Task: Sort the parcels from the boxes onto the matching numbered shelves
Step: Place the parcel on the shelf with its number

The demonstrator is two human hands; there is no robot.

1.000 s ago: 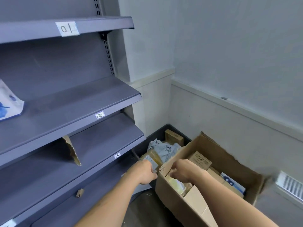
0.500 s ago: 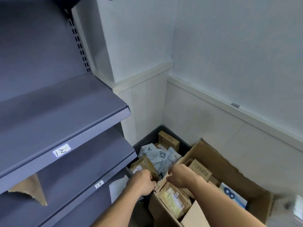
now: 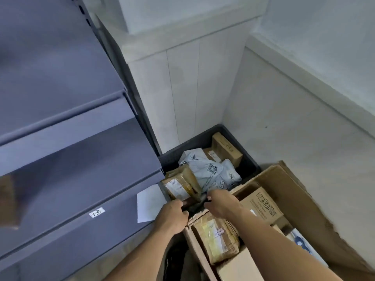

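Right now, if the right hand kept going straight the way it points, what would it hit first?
Probably the grey plastic mailer bag in the dark bin, just beyond the right hand. Depth is unclear; its fingers may already touch the bin's near rim.

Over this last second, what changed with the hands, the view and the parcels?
The view tipped down toward the bins, so shelf 01 left the frame. Both hands slid from the cardboard box's edge to the near rim of the dark bin; left hand and right hand now grip there. Grey mailer, brown parcels and shelf label 13 stayed put.
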